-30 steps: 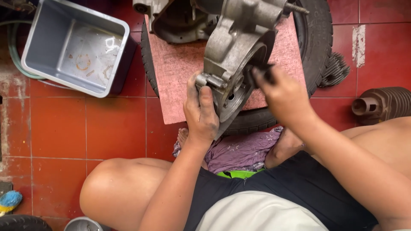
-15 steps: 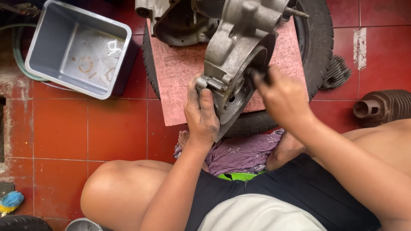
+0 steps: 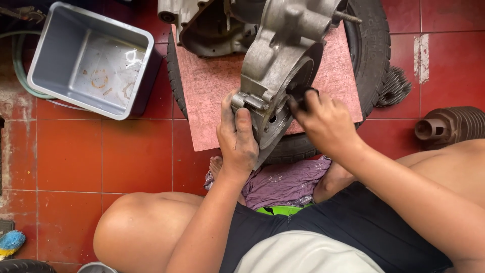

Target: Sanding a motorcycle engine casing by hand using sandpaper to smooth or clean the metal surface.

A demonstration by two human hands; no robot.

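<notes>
Head view: red tiled floor (image 3: 136, 156), pink mat (image 3: 212, 91) over tyre (image 3: 374, 45).

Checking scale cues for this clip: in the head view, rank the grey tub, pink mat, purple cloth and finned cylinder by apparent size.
1. pink mat, partly covered
2. grey tub, close to the mat
3. purple cloth, partly hidden
4. finned cylinder, cut off at the edge

Bare arms, grease-smudged hands (image 3: 237, 139); black shorts, light grey shirt; bare knees.

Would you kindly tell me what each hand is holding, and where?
The left hand grips the grey metal engine casing at its lower edge. The right hand pinches a small dark object against the casing's round opening.
</notes>
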